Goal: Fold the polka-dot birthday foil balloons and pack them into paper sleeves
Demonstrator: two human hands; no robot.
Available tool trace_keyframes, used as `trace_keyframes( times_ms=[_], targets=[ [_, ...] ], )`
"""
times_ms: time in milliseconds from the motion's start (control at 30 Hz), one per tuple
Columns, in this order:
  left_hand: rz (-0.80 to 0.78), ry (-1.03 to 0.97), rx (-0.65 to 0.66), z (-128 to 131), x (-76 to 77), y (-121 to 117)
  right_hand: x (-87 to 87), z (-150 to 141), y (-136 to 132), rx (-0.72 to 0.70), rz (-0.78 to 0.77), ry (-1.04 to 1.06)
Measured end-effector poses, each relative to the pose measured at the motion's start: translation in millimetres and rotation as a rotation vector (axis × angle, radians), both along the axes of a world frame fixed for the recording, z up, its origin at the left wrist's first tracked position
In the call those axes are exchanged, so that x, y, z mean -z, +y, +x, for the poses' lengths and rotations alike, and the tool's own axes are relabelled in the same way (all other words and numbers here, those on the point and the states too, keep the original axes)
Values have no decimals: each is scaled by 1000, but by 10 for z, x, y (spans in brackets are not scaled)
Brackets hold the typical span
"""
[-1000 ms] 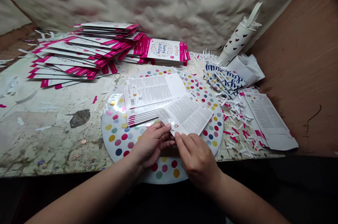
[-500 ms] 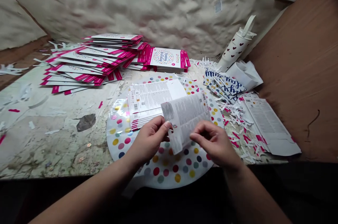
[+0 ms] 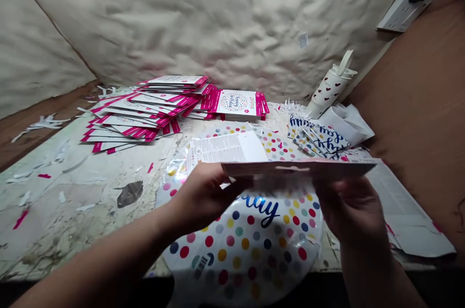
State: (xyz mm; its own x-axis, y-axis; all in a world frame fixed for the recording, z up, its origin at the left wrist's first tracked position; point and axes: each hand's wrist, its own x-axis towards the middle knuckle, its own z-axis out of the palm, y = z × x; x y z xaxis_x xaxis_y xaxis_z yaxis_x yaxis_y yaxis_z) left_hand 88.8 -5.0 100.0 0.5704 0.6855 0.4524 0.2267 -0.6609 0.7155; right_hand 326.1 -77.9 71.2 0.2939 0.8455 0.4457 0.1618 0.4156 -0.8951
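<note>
My left hand (image 3: 205, 196) and my right hand (image 3: 354, 208) are closed on opposite ends of a flat cardboard packet (image 3: 301, 168). It is held nearly edge-on above the table, with a hang-hole slot in its edge. Its faces are mostly hidden and its underside is blurred. Below it lies a flat round foil balloon (image 3: 250, 235) with coloured dots and blue lettering. On the balloon's far part rests a pile of printed white packets (image 3: 227, 146), partly covered by my left hand and the held packet.
Pink-and-white packets (image 3: 145, 109) are heaped at the back left, beside a neater stack (image 3: 238, 103). At the right stand a heart-patterned bottle (image 3: 329, 90), folded dotted foil (image 3: 319, 136) and a flat printed sleeve (image 3: 410, 211). Paper scraps litter the table; a power strip (image 3: 401, 10) hangs upper right.
The packet has turned from showing its printed face to nearly edge-on. My right hand has moved right and now grips its far end. The camera view has tilted up.
</note>
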Motion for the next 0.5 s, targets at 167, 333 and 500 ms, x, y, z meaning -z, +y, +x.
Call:
trace_keyframes(
  times_ms=[167,333,500],
  targets=[
    [639,265,-590,-479,-230,1019,287,236,224,112,-138,46],
    [371,680,-691,-743,-241,2071,587,315,175,54,-394,-234],
    [436,717,-521,-388,181,2013,641,816,468,315,-555,-724]
  ],
)
